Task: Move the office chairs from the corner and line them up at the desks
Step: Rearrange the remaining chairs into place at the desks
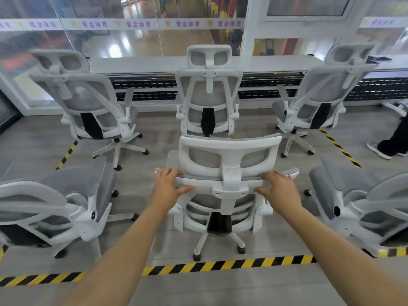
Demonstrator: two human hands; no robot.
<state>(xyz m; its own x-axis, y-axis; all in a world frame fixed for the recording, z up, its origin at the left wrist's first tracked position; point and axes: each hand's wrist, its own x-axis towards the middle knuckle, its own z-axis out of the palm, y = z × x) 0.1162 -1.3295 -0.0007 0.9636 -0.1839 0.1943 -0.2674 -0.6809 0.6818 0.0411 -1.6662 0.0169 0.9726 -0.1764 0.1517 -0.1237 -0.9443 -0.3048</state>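
Note:
A white-framed office chair with grey mesh (228, 151) stands right in front of me, its back toward me. My left hand (170, 184) grips the top edge of its backrest on the left of the headrest post. My right hand (280, 186) rests on the same edge on the right, fingers over the rim. Three matching chairs stand in a row facing the long white desk (265, 62): one at the left (88, 107), one in the middle (208, 96), one at the right (318, 100).
Two more chairs flank me, one at the near left (55, 206) and one at the near right (362, 206). Yellow-black floor tape (220, 265) runs across the grey floor. A person's leg and shoe (384, 146) stand at the right. A glass wall rises behind the desk.

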